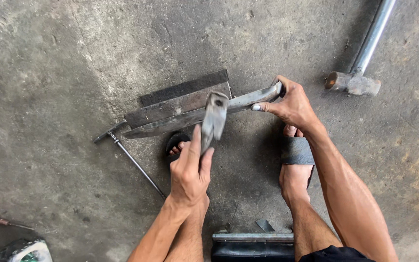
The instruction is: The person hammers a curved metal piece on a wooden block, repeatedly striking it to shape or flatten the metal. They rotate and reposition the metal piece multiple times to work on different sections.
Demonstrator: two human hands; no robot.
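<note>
My left hand [189,169] grips a small grey hammer-like metal tool [214,116], its head raised over a long curved metal blade [195,116]. My right hand [289,103] holds the blade's handle end at the right. The blade lies across a flat dark metal bar [180,99] on the concrete floor [64,73]. My feet, the right one in a grey sandal [297,150], are planted just below the blade.
A sledgehammer [352,83] with a long metal pipe handle lies at the upper right. A thin metal rod [136,165] runs diagonally at the left. A small screwdriver-like tool [3,222] and a green-white object [23,251] sit at the lower left. A low stool edge [253,237] is beneath me.
</note>
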